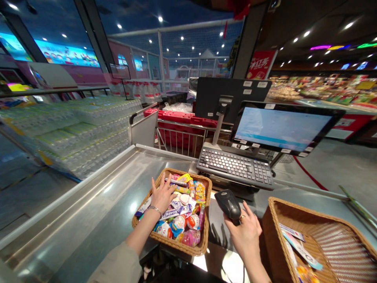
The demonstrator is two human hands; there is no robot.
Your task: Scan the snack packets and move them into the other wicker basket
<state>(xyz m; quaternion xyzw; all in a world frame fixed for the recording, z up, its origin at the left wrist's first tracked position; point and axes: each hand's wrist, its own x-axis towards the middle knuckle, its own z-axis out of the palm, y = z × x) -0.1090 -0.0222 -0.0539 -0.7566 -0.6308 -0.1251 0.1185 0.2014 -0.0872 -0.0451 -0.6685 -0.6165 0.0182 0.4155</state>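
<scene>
Right hand grips scanner, just right of lower centre. Left hand fingers spread over packets in wicker basket, lower centre. Loose-looking heap; careless raking could spill some.

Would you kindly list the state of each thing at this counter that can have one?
Left hand: fingers spread over colourful wrapped packets
Black handheld barcode scanner: held in right hand
Left brown wicker basket: well filled
Right brown wicker basket: partly filled
Black-framed rectangular screen: lit
Black monitor behind it: facing away, display hidden
Black rectangular keyboard: untouched
</scene>
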